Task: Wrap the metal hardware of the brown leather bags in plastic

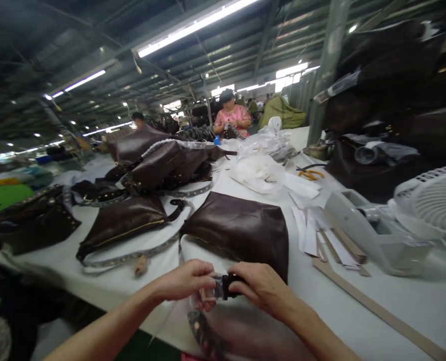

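My left hand point(189, 280) pinches a strap sleeved in clear plastic, just above the front edge of the table. Against it, my right hand point(262, 287) grips the strap's dark brown end point(228, 286) between thumb and fingers. Below my left hand hangs a dark studded length point(200, 326), and a blurred brown bag shape lies under my wrists; whether they join the held strap I cannot tell. Right behind my hands lies a dark brown leather bag point(241, 225). A second brown bag point(127, 220) with a gold zip and a plastic-wrapped studded strap is to its left.
More brown bags point(170, 163) are piled at the back left. Clear plastic bags point(260, 160) lie behind, near orange-handled scissors point(311, 174). On the right are card strips point(336, 243), a tape dispenser point(377, 230) and a white fan point(433, 200). Someone in pink point(232, 118) works across the table.
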Demonstrator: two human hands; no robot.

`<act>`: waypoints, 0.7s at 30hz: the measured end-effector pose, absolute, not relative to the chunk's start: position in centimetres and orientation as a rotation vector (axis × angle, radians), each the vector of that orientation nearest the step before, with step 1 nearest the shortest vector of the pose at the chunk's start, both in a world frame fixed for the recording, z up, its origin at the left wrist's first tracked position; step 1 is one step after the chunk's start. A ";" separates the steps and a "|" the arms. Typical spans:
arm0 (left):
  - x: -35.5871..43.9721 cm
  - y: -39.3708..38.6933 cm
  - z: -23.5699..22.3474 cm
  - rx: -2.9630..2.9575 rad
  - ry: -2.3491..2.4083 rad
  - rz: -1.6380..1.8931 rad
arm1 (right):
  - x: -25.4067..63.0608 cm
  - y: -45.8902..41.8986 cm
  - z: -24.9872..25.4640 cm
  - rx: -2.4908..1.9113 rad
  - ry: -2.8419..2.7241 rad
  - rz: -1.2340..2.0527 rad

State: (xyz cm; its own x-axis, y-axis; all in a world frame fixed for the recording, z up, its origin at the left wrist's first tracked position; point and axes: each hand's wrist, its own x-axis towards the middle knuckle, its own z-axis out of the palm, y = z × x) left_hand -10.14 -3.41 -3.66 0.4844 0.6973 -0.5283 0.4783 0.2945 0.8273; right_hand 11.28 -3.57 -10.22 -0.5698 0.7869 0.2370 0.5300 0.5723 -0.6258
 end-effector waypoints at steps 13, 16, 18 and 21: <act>-9.3 -2.6 -5.6 1.427 1.119 0.187 | 11.9 -3.5 -10.6 -1.062 -2.112 1.017; -9.1 -2.9 -4.9 1.605 1.154 0.155 | 11.9 -3.4 -10.7 -1.068 -2.079 1.067; -9.0 -3.0 -4.8 1.745 1.200 0.156 | 12.0 -3.4 -10.8 -1.074 -2.065 1.086; -8.9 -3.0 -5.4 1.752 1.209 0.209 | 12.1 -3.3 -10.8 -1.087 -2.053 1.104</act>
State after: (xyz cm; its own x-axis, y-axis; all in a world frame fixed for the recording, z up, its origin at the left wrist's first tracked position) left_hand -8.86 -2.99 -5.37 0.4937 0.7947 -0.3531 0.6299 -0.0469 0.7752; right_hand 12.08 -3.35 -10.83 -0.5133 0.8528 0.0967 0.3898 0.3320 -0.8590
